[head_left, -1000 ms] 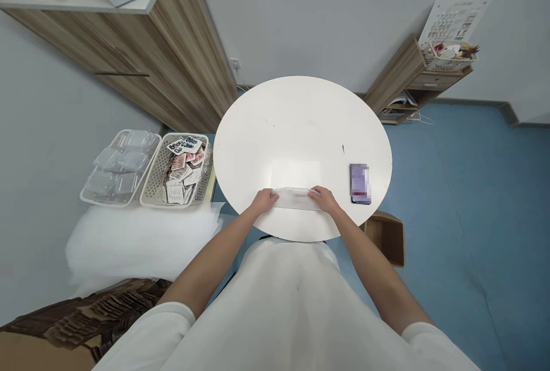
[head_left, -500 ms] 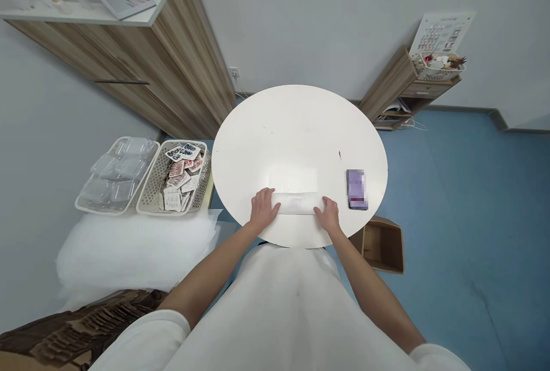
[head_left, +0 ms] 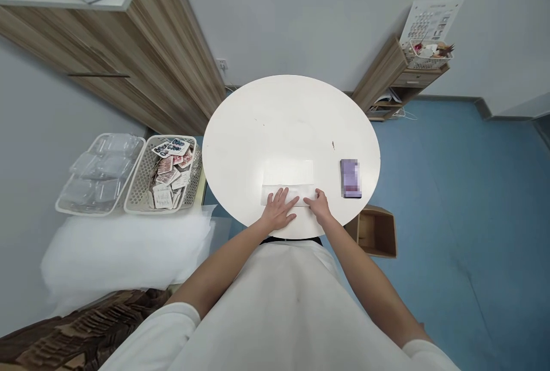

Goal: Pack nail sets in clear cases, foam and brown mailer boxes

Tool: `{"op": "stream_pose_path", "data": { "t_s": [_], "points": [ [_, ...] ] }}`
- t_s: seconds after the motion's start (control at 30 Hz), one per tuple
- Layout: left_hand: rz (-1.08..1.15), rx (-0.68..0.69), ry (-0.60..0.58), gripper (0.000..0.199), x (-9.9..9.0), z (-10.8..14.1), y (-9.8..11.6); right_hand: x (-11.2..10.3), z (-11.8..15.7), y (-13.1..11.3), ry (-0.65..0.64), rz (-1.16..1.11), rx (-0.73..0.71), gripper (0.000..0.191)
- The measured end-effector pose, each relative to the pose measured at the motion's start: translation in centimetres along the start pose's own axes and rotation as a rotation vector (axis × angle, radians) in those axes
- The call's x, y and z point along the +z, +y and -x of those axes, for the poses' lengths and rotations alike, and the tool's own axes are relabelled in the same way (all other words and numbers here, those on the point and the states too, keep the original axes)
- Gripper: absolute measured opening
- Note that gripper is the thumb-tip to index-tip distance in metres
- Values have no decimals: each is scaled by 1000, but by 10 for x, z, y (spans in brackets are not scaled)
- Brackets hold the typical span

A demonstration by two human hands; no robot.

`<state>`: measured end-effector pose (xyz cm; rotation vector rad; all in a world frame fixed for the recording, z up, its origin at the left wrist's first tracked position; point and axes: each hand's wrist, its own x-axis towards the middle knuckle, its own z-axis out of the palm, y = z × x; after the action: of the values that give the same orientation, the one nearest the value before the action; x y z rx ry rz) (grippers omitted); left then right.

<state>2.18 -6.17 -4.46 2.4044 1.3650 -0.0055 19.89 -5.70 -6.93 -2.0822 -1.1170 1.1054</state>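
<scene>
A whitish translucent sheet (head_left: 287,172) lies on the round white table (head_left: 292,107), its near part folded into a band. My left hand (head_left: 278,209) rests spread on the left and middle of that band. At the band's right end, my right hand (head_left: 318,205) grips the edge between thumb and fingers. Whatever may be inside the fold is too faint to make out. A purple phone-like item (head_left: 351,178), partly pixelated, lies on the table to the right of my right hand.
Left of the table stand a basket of printed cards (head_left: 133,190) and a basket of clear plastic boxes (head_left: 64,209). White foam sheets (head_left: 124,251) lie below them. An open cardboard box (head_left: 378,232) is on the floor at right.
My left hand has moved from the left end of the folded band onto its middle and spread flat. My right hand stays at the right end. The whole view has shifted slightly.
</scene>
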Motion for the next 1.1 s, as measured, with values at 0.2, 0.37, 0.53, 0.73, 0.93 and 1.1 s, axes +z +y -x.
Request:
{"op": "stream_pose_path", "data": {
  "t_s": [0.2, 0.37, 0.53, 0.73, 0.93, 1.1],
  "points": [
    [-6, -49, -39, 61, 0, -4, 7, -12, -9, -15, -176, 47, -31, 45],
    [-11, -61, -69, 64, 0, -3, 7, -17, -5, -27, -165, 154, -168, 51],
    [-33, -78, -87, 64, -5, -1, 7, -17, 0, -24, -205, -34, -58, 69],
    [-23, -106, -60, 64, -4, 0, 14, -16, -20, -16, -281, -150, 33, 29],
    [57, -112, -29, 62, 12, -17, 37, -35, -30, -6, -259, -207, 60, 14],
    [98, -92, -13, 64, 15, -38, 51, -49, -33, -14, -237, -196, -39, 14]
  ]
}}
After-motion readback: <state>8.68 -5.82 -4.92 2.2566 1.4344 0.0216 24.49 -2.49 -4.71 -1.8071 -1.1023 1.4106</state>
